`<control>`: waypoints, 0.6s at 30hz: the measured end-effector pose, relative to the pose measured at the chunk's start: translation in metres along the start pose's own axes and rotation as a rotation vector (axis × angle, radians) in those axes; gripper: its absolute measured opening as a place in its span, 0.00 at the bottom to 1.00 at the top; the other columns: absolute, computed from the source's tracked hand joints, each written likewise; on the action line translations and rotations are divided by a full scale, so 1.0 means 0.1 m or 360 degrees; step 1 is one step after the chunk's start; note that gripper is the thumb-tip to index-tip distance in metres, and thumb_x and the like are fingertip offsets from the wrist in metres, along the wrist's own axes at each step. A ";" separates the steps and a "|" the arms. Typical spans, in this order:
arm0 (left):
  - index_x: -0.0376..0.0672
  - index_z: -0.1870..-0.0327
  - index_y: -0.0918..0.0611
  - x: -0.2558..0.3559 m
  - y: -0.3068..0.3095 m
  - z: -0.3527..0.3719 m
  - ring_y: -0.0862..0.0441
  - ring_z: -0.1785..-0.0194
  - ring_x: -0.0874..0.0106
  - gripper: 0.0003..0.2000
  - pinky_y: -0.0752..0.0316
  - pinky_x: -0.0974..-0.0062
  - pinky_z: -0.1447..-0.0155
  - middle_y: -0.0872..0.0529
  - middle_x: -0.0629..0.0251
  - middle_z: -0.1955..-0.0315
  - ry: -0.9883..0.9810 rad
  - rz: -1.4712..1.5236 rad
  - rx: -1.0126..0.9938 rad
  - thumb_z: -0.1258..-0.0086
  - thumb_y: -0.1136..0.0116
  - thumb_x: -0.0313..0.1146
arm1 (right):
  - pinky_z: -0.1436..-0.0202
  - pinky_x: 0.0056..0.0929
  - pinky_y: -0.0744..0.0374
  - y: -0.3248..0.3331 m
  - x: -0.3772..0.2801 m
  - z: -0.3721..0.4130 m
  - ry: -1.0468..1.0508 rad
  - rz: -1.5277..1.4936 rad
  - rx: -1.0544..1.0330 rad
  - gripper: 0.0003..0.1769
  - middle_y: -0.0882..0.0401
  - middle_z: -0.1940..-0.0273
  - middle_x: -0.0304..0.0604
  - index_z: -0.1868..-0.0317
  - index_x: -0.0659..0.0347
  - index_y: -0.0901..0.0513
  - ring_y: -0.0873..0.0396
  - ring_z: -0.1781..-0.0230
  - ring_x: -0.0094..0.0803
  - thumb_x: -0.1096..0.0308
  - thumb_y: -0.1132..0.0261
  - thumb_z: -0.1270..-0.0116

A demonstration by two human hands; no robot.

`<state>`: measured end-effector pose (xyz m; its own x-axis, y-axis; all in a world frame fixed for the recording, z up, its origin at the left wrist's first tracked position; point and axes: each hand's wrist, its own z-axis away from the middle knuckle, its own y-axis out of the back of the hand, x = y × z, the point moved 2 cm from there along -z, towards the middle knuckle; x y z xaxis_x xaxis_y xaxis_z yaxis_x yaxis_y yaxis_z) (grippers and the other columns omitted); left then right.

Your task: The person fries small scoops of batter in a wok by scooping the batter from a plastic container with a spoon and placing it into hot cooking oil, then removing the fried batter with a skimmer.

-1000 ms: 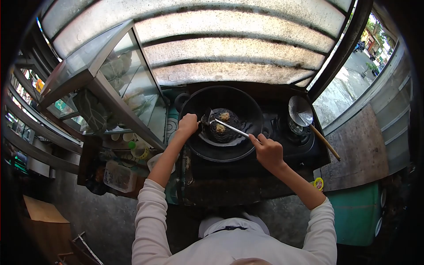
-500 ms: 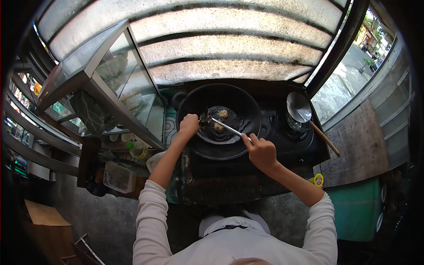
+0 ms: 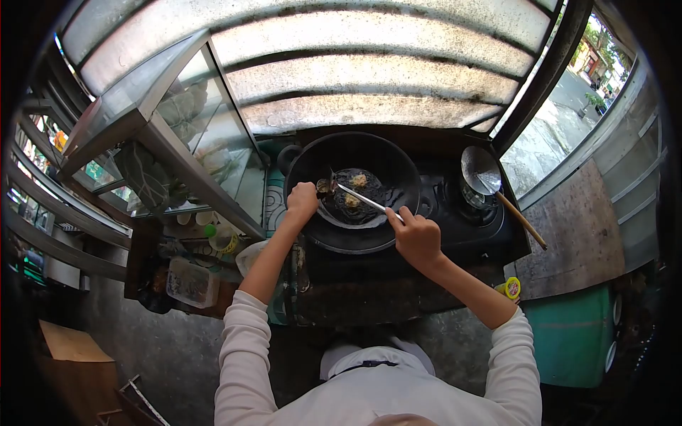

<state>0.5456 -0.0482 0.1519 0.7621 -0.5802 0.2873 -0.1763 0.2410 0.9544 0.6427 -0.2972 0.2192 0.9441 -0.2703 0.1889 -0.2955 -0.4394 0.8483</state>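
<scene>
Presently, the right hand point(image 3: 418, 240) is nearest on its side, fingers wrapped firmly about the handle of a slim, pale metal utensil point(image 3: 366, 201), which slants over the wok point(image 3: 376, 151) toward the left hand point(image 3: 303, 202). The left fingers are curled at the wok's left side, with a small dark item point(image 3: 324, 186) at their tips; whether they pinch it cannot be told. The wok is wide, deep and blackened, set on a black stove point(image 3: 462, 248). In its dark, glossy oil point(image 3: 375, 195) lie two fritters, the nearer one point(image 3: 352, 201) and the farther one point(image 3: 358, 180): small, golden, rough-surfaced and irregular in outline. To the right rests a metal ladle point(image 3: 480, 169) with a wooden handle. Left stands a glass case point(image 3: 188, 174); beyond, a stained, ribbed wall point(image 3: 355, 74).
</scene>
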 end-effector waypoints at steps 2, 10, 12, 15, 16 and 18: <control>0.35 0.69 0.18 -0.03 0.00 -0.01 0.20 0.56 0.51 0.06 0.23 0.60 0.54 0.18 0.46 0.64 -0.0006 -0.0024 0.0008 0.45 0.44 0.25 | 0.83 0.21 0.30 0.00 0.02 -0.01 -0.0023 -0.0011 -0.0004 0.17 0.28 0.71 0.34 0.56 0.54 0.18 0.28 0.84 0.24 0.70 0.39 0.49; 0.35 0.68 0.18 -0.04 0.13 0.03 0.20 0.58 0.51 0.06 0.22 0.61 0.56 0.18 0.46 0.65 -0.0009 -0.0061 0.0087 0.45 0.45 0.24 | 0.81 0.25 0.27 0.01 0.14 -0.01 -0.0146 -0.0079 0.0016 0.17 0.28 0.70 0.35 0.56 0.54 0.18 0.26 0.83 0.28 0.71 0.38 0.50; 0.35 0.68 0.18 -0.07 0.16 0.04 0.19 0.58 0.51 0.06 0.22 0.61 0.56 0.18 0.46 0.66 0.0004 -0.0060 0.0109 0.45 0.45 0.24 | 0.81 0.26 0.27 0.02 0.18 0.00 -0.0220 -0.0106 -0.0003 0.16 0.28 0.72 0.36 0.57 0.54 0.18 0.26 0.83 0.30 0.71 0.38 0.49; 0.34 0.68 0.18 -0.11 0.19 0.05 0.19 0.58 0.52 0.06 0.22 0.62 0.56 0.18 0.46 0.67 0.0006 -0.0043 0.0123 0.44 0.45 0.25 | 0.80 0.28 0.27 0.03 0.26 0.03 -0.0363 -0.0199 -0.0005 0.13 0.28 0.73 0.37 0.58 0.53 0.18 0.24 0.83 0.33 0.69 0.38 0.46; 0.34 0.69 0.18 -0.11 0.20 0.06 0.19 0.59 0.52 0.06 0.22 0.62 0.56 0.18 0.46 0.67 0.0004 -0.0035 0.0138 0.44 0.45 0.26 | 0.80 0.29 0.27 0.04 0.28 0.04 -0.0411 -0.0240 0.0002 0.12 0.28 0.74 0.37 0.58 0.53 0.18 0.24 0.83 0.35 0.69 0.39 0.45; 0.34 0.69 0.18 -0.13 0.21 0.10 0.19 0.59 0.52 0.06 0.22 0.61 0.56 0.18 0.46 0.68 0.0004 -0.0018 0.0165 0.43 0.45 0.27 | 0.80 0.30 0.27 0.12 0.33 0.07 -0.0510 -0.0285 -0.0023 0.11 0.28 0.75 0.38 0.59 0.52 0.18 0.24 0.82 0.36 0.68 0.38 0.44</control>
<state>0.5255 -0.0430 0.1689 0.7659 -0.5807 0.2762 -0.2311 0.1522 0.9609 0.6694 -0.3172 0.2319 0.8861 -0.4461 -0.1257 -0.1257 -0.4924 0.8613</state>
